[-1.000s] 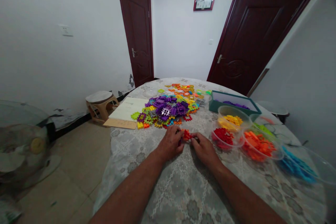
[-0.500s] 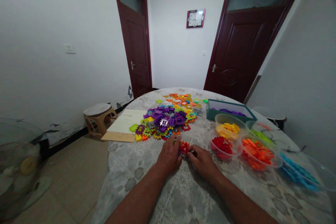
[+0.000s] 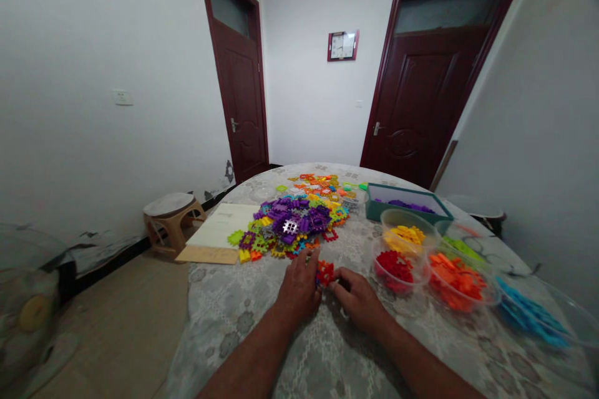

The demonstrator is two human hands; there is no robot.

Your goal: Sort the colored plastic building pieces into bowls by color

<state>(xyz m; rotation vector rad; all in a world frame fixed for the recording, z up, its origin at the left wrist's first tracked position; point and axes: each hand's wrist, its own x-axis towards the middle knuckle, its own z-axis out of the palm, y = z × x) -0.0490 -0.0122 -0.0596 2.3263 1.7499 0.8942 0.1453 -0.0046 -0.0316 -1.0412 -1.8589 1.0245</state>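
Note:
Between my two hands, just above the near part of the table, is a small red interlocking plastic block piece (image 3: 326, 272), with a bit of purple or blue beside it. My left hand (image 3: 299, 287) is closed round its left side, and the fingers cover part of it. The thumb and forefinger of my right hand (image 3: 356, 296) pinch its right edge. Right beyond my hands lies a heap of mixed interlocking pieces (image 3: 299, 218), mostly purple on top, with green, yellow and orange ones around the edge.
Clear tubs on the right hold yellow pieces (image 3: 406, 237), red pieces (image 3: 394, 268), orange pieces (image 3: 456, 280), green pieces (image 3: 463, 249) and blue pieces (image 3: 531, 312). Behind them stands a green box (image 3: 407, 196) with purple pieces. A pale folder (image 3: 223, 224) lies left of the heap.
The whole view has shifted slightly, so the scene sits a little lower. Both hands keep hold of the red piece, which has turned a little between them.

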